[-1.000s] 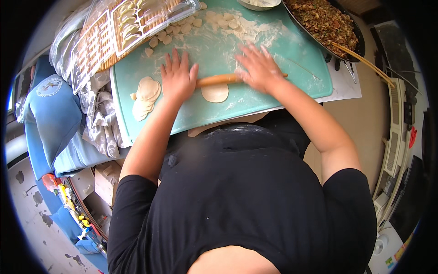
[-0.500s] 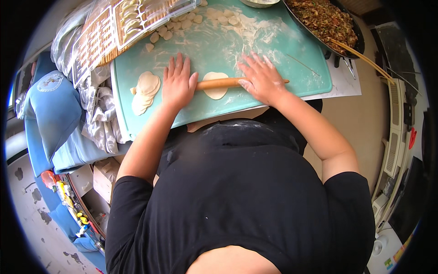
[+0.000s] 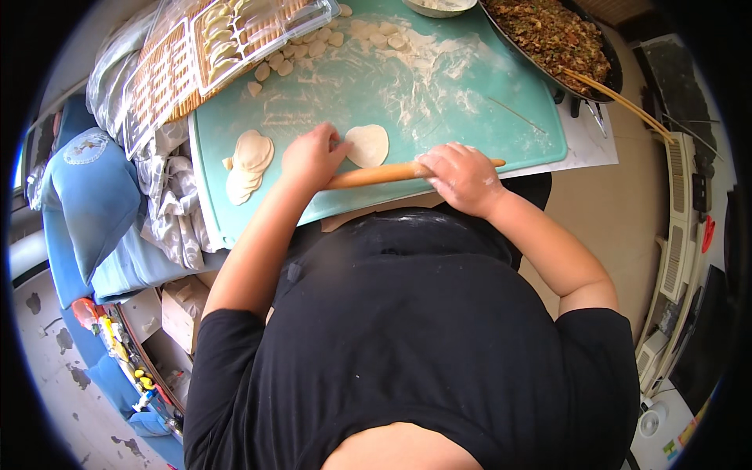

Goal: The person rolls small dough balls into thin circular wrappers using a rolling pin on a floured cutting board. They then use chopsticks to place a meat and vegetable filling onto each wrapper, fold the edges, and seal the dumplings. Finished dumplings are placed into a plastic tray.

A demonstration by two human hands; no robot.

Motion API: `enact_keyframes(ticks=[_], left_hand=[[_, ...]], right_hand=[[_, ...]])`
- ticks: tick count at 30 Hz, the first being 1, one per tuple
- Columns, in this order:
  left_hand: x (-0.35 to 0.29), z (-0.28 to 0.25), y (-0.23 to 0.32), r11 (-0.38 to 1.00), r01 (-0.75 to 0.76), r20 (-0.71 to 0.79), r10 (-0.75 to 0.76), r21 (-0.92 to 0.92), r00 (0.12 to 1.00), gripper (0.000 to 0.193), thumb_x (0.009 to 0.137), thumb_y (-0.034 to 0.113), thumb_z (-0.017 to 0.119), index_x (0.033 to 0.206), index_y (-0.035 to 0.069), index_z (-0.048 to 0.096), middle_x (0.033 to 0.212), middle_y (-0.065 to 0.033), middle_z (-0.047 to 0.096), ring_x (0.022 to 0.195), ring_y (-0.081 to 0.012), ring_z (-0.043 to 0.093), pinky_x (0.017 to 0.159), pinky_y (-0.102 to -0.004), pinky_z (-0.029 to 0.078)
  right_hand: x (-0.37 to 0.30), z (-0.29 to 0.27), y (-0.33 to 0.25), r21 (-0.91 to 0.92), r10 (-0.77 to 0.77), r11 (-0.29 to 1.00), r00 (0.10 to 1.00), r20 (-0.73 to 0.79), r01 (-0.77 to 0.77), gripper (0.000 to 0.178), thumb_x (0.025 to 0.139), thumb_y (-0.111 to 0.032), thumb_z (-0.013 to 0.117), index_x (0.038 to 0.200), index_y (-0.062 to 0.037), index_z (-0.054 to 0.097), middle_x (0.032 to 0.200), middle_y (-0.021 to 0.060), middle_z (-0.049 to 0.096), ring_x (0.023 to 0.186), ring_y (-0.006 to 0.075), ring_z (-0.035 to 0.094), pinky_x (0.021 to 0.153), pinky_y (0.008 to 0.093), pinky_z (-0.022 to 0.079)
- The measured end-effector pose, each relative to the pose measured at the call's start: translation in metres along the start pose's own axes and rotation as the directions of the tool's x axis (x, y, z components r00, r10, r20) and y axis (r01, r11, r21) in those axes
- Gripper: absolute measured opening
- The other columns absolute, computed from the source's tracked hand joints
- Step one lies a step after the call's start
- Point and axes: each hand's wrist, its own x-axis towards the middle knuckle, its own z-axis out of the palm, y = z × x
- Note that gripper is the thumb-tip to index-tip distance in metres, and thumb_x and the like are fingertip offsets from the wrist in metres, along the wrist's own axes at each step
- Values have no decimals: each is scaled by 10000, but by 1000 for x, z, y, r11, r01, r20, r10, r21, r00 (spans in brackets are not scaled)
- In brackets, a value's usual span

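Note:
A round dough wrapper [image 3: 368,146] lies flat on the floured green board [image 3: 439,125]. The wooden rolling pin [image 3: 376,175] rests at the wrapper's near edge, close to the board's front. My right hand [image 3: 462,176] is wrapped round the right part of the pin. Beside the wrapper's left edge is my left hand [image 3: 313,159], its fingers loosely bent and the thumb apart from them, with nothing seen between. The pin's left end lies by my left wrist. Left of that hand, several rolled wrappers [image 3: 252,157] overlap in a pile.
Small dough pieces [image 3: 316,48] lie across the board's far side. A clear plastic tray [image 3: 196,59] with several dumplings [image 3: 222,43] stands at the far left. At the far right is a pan [image 3: 615,82] of chopped filling [image 3: 556,39] with chopsticks [image 3: 619,95], near a bowl [image 3: 440,6].
The rolling pin has come toward me, off the wrapper's middle. My flat, spread hands have changed: the right now grips the pin, and the left has bent its fingers beside the wrapper.

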Motion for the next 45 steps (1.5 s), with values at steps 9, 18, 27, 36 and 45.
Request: enact_keyframes(ticks=[9, 18, 27, 36, 45], left_hand=[[25, 16, -41, 894, -165, -259, 290, 416, 921, 488, 903, 368, 424, 1321, 117, 418, 1417, -146, 328, 1325, -362, 254, 1071, -492, 210], [-12, 13, 3, 950, -313, -57, 312, -11, 948, 454, 793, 200, 614, 1209, 49, 512, 1251, -177, 466, 1121, -340, 470, 935, -392, 397], [29, 4, 16, 994, 58, 343, -23, -93, 939, 307, 653, 222, 727, 880, 43, 621, 845, -137, 643, 769, -298, 614, 685, -369, 488], [-10, -24, 12, 128, 75, 53, -164, -989, 985, 318, 861, 116, 594, 1144, 11, 495, 988, -79, 610, 915, -172, 592, 798, -292, 474], [-68, -9, -54, -583, 145, 237, -84, -799, 968, 268, 864, 90, 573, 1125, 69, 517, 1161, -53, 579, 1135, -202, 516, 967, -374, 399]], right_hand=[[38, 26, 9, -226, 228, 951, 972, 58, -210, 406, 882, -346, 508, 1196, -90, 518, 1407, 148, 294, 1322, 342, 237, 1077, 472, 212], [-6, 28, -14, -103, 64, 993, 998, -3, -64, 338, 802, -147, 570, 1130, -70, 535, 1200, 133, 493, 1122, 322, 461, 936, 431, 375], [-7, 4, -9, -35, -80, 996, 993, -86, 78, 230, 761, -82, 584, 990, -96, 597, 931, 59, 561, 836, 252, 554, 696, 359, 458], [-13, -9, 20, -27, 215, 976, 975, -62, -217, 338, 706, -64, 638, 1040, -94, 594, 975, 81, 576, 928, 285, 535, 781, 390, 452], [-15, -20, 41, 160, 408, 912, 869, -281, -377, 231, 829, -202, 604, 1022, -76, 615, 1001, 92, 593, 943, 225, 547, 827, 332, 441]])
